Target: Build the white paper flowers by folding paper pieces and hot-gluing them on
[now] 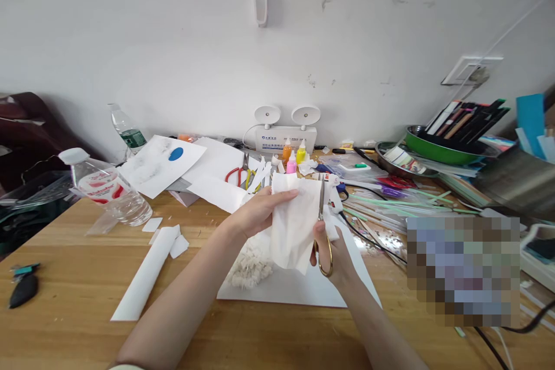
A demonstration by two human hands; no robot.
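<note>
My left hand (260, 209) pinches the upper left part of a white, thin sheet (292, 237), which hangs down in soft folds. My right hand (332, 251) is wrapped round the gold handles of a pair of scissors (321, 202). Their blades point up along the sheet's right edge. Below and to the left, a heap of cream-coloured shreds (250, 266) lies on a large white paper (312, 296) on the wooden table.
A water bottle (113, 191) and a rolled white paper (150, 277) are at the left. Small paint bottles (291, 163) and red-handled pliers (235, 176) lie behind my hands. Cables, thin sticks (377, 208) and a green bowl of pens (442, 149) are at the right.
</note>
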